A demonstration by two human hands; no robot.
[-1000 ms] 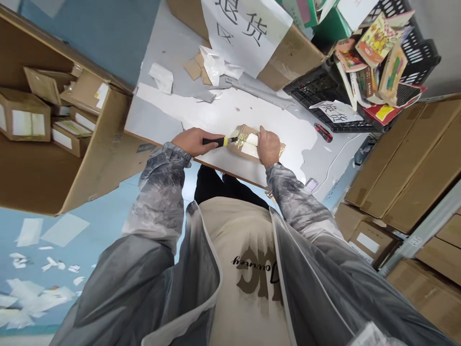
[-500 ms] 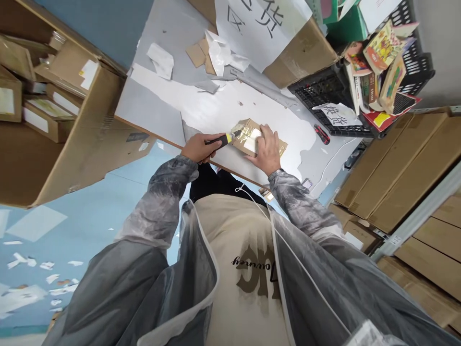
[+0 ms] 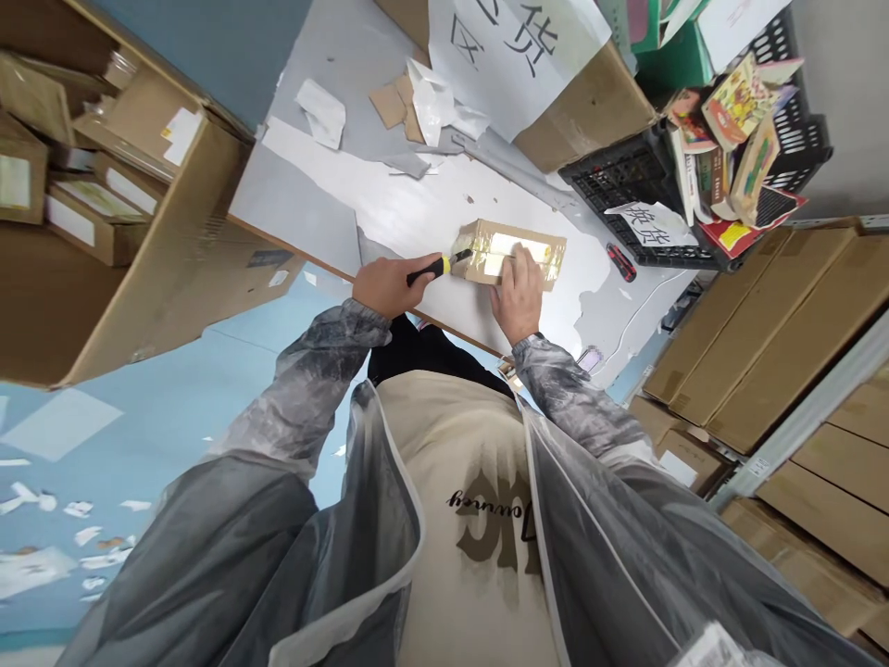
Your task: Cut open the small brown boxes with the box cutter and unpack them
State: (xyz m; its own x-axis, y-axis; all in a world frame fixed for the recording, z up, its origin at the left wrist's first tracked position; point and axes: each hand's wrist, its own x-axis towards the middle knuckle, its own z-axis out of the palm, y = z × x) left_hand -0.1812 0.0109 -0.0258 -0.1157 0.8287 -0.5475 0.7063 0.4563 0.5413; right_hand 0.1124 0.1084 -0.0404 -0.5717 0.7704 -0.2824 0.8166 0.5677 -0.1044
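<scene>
My left hand [image 3: 390, 285] is closed around the black and yellow handle of a utility knife [image 3: 431, 270]. The knife's tip meets the left end of a small cardboard box [image 3: 476, 269], which is wrapped in shiny clear tape and bears a white label. My right hand [image 3: 519, 295] grips this box, with its fingers bent over the top and the thumb at the near side. The box rests on the white tabletop near its front edge. My fingers cover part of the label.
A red and black cutter [image 3: 620, 262] lies to the right. Behind it stands a black crate [image 3: 625, 176] with books. Paper scraps [image 3: 323, 113] lie at the back left. A large open carton [image 3: 201, 269] of boxes is at left; stacked cartons [image 3: 750, 315] stand at right.
The small box has turned on the table, so its long side and label show more. My right hand has shifted its hold, and the knife has moved slightly right with my left hand.
</scene>
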